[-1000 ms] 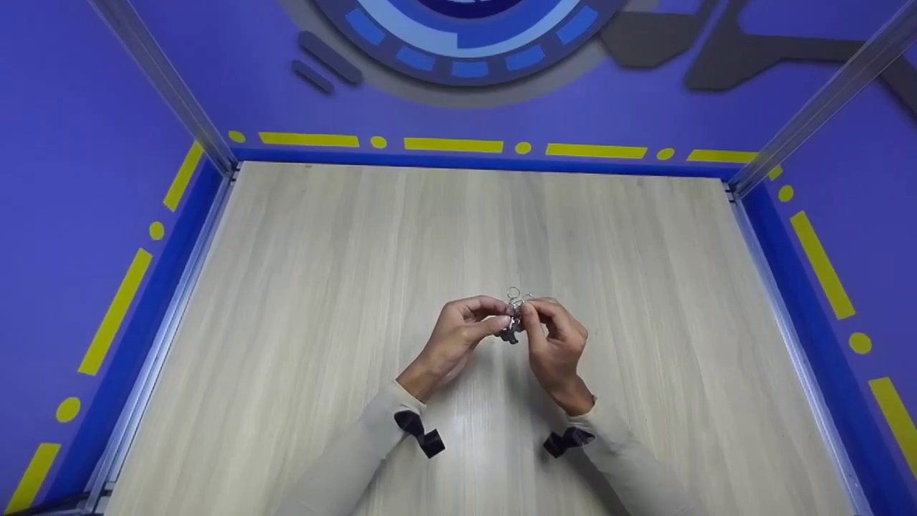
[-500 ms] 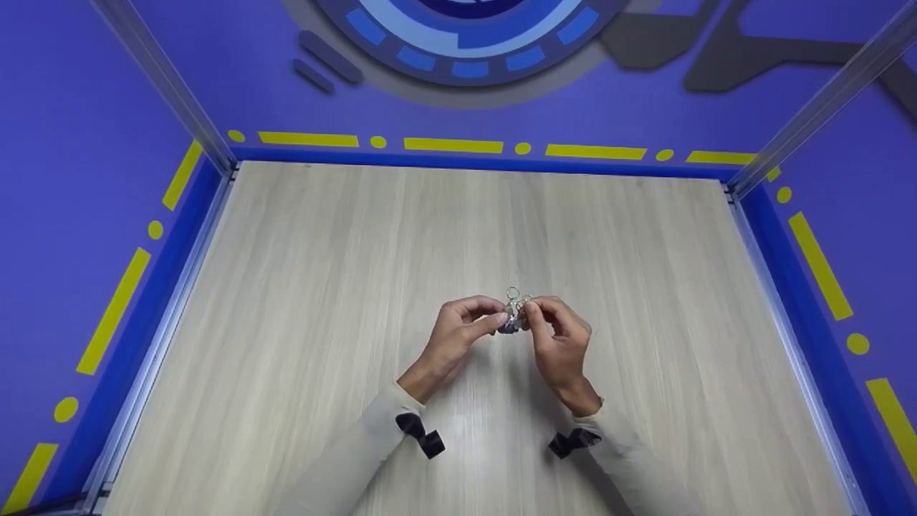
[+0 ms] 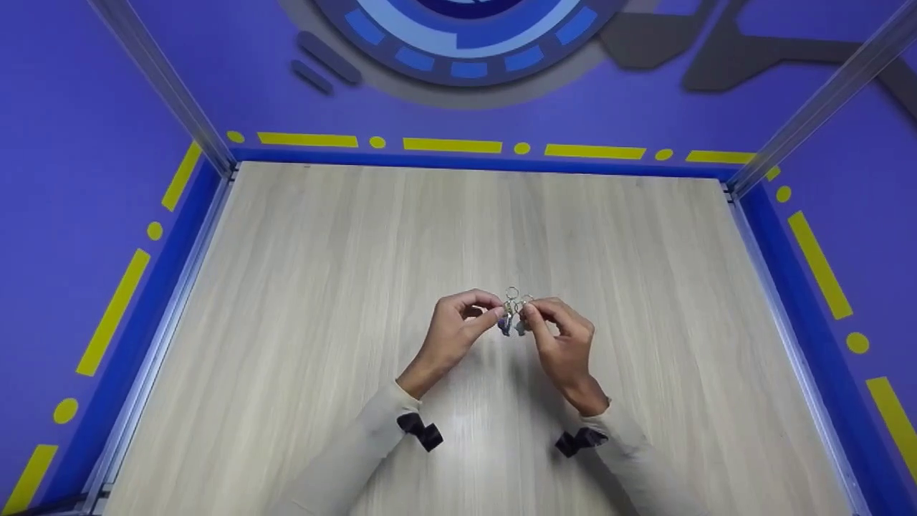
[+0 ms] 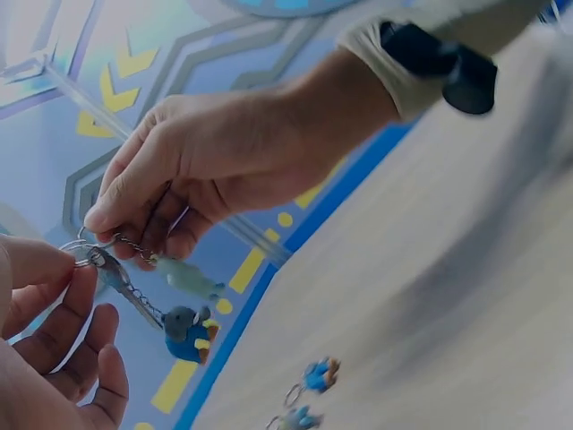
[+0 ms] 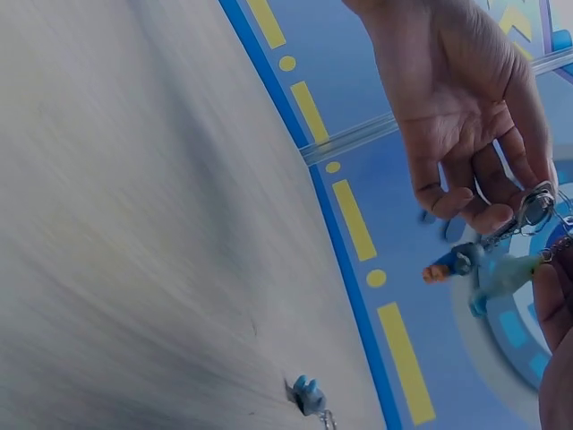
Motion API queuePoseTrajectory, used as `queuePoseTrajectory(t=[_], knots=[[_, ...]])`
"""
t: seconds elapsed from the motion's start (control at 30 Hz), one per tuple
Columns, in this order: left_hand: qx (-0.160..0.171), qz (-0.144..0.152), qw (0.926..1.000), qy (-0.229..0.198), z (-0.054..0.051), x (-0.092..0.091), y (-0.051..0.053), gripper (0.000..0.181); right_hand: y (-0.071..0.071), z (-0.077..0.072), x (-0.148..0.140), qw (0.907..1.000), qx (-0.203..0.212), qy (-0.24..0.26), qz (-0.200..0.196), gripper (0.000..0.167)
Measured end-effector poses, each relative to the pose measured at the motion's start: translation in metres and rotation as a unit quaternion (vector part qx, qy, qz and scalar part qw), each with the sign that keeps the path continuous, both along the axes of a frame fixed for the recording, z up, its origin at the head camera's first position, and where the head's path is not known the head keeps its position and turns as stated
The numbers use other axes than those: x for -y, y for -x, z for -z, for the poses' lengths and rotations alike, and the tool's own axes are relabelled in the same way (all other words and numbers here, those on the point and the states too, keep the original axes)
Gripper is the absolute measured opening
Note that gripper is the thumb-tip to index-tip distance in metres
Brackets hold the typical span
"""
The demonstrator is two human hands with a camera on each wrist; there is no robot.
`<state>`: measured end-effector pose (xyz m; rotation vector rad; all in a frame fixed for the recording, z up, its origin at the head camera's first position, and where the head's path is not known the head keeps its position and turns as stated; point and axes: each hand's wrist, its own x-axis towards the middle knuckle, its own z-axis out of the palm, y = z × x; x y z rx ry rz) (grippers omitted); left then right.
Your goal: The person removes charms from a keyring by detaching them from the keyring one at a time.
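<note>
In the head view my left hand and right hand face each other above the table. My left fingers pinch the metal ring and clasp of a keychain, whose dark-headed figure in blue dangles on a short chain. My right hand pinches the ring of a second keychain with a pale green figure. In the left wrist view the metal rings meet between both hands; whether they are linked, I cannot tell. Beyond the fingertips, a thin ring shows in the head view.
In the left wrist view, two more keychains with a blue figure and a pale blue figure lie on the wooden tabletop. Blue panels with yellow marks stand around the table's back and sides.
My hands have drawn slightly apart, the right one a little rightward and toward me, the left one slightly leftward. The two figures, earlier bunched together, now hang separately.
</note>
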<state>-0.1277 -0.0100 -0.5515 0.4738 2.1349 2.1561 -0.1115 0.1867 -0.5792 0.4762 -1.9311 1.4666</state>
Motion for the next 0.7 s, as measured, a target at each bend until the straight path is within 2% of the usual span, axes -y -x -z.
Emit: queuePoseTrajectory(t=[0.13, 0.3, 0.47, 0.7], knots=[[-0.066, -0.025, 0.9957, 0.060, -0.002, 0.000, 0.001, 0.004, 0.000, 0.001, -0.003, 0.9999, 0.008, -0.010, -0.007, 0.023], [-0.130, -0.037, 0.9853, 0.104, -0.005, 0.000, 0.000, 0.005, 0.000, 0.003, -0.004, 0.9995, 0.011, -0.029, -0.011, 0.023], [-0.162, -0.037, 0.9776, 0.129, -0.008, 0.001, 0.002, 0.007, 0.002, 0.004, -0.005, 0.9990, 0.001, -0.042, -0.011, 0.025], [-0.180, -0.034, 0.9734, 0.137, -0.013, 0.002, 0.003, 0.008, 0.002, 0.001, -0.007, 0.9992, -0.004, -0.034, -0.023, 0.026]])
